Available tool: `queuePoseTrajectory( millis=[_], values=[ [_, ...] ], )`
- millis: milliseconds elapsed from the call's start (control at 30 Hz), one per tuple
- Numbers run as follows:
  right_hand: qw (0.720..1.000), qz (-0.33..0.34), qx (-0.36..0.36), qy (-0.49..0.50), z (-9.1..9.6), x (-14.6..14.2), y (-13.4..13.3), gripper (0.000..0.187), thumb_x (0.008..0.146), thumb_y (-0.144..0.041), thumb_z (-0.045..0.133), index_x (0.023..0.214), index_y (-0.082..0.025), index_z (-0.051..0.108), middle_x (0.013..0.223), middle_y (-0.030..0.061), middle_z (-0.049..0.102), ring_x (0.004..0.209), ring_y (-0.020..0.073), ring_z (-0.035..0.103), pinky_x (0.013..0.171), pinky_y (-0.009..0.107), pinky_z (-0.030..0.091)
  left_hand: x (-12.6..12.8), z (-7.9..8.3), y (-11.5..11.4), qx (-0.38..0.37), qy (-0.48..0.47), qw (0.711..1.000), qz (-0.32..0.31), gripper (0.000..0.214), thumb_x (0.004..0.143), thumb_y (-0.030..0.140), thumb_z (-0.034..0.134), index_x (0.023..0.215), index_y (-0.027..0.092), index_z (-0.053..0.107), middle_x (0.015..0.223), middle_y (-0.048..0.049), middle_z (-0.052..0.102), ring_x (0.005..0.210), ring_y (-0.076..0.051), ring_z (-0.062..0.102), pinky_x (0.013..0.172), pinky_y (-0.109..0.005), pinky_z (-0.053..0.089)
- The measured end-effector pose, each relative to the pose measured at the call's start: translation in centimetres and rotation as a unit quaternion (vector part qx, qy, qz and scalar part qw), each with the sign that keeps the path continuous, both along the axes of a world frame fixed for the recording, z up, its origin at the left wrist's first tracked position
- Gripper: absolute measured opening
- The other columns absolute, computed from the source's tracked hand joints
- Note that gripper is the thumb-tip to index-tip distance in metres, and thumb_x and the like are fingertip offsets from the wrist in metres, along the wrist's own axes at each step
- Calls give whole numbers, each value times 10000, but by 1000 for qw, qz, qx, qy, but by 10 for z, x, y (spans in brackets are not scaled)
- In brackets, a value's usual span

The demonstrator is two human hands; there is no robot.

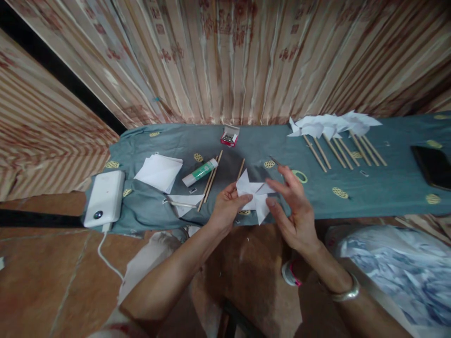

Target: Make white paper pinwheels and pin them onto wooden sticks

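Observation:
My left hand (227, 204) pinches a white paper pinwheel (259, 191), its thumb pressed near the centre and its points spread outward. On the pinwheel's right side is my right hand (294, 211), fingers apart, the tips close to the paper; I cannot tell whether they touch it. Behind that hand lie scissors with a pale green handle (300, 176), partly covered by the fingers. One wooden stick (241, 168) shows just beyond the pinwheel, its lower end hidden. A glue stick (200, 172) and more wooden sticks (210, 180) lie left of my hands.
White paper squares (160, 171) are stacked at left, near a white power bank (104, 197) with a cable. A small red box of metal pins (229, 136) stands open at the back. Several finished pinwheels (331, 126) on sticks lie at right, before a black phone (431, 166).

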State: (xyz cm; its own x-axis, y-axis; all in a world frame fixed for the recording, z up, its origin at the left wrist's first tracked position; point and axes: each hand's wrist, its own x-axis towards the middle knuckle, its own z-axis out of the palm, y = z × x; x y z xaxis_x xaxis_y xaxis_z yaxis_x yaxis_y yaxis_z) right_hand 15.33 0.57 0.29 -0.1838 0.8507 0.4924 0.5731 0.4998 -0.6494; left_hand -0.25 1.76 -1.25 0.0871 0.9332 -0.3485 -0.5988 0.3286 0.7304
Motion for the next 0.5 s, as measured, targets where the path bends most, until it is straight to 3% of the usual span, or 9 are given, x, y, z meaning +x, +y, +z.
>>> queuePoseTrajectory(
  millis=[67,133,200,300,400,500],
  values=[
    [993,-26,-75,89,-5,4,7,414,895,-366,554,1291,-250,517,1445,111,455,1337,281,422,1065,515,388,2,1,1,1,2,1000,6,478,511,170,838,955,136,664,810,-29,748,725,-164,676,776,-294,494],
    [968,-6,-164,188,-11,7,14,539,846,-410,617,1334,-247,456,1374,131,532,1227,273,545,982,477,477,3,2,2,4,7,1000,11,473,512,164,837,949,136,660,809,-26,747,712,-155,671,766,-289,493],
    [925,11,-261,276,-14,8,18,616,787,-427,677,1325,-232,449,1275,134,615,1061,262,650,885,445,535,4,2,3,7,13,1000,11,464,508,170,842,933,135,659,808,-24,746,696,-149,666,756,-287,491],
    [855,8,-378,356,-10,5,19,735,683,-397,764,1315,-196,447,925,68,747,747,215,701,725,378,560,6,3,4,12,20,1000,2,466,506,181,844,932,134,660,791,-23,743,692,-151,663,748,-288,488],
    [819,-15,-416,394,-1,-1,18,830,571,-336,829,1294,-170,459,664,-14,721,563,168,645,592,305,523,8,3,4,17,27,999,-6,474,511,179,836,950,135,661,770,-15,740,667,-143,654,710,-268,488],
    [808,-40,-420,411,3,-6,19,864,489,-293,853,1258,-163,483,619,-31,708,513,145,611,535,269,488,10,3,4,21,31,999,-7,468,516,174,832,950,134,662,776,-13,744,659,-133,650,690,-252,491]
  ],
)
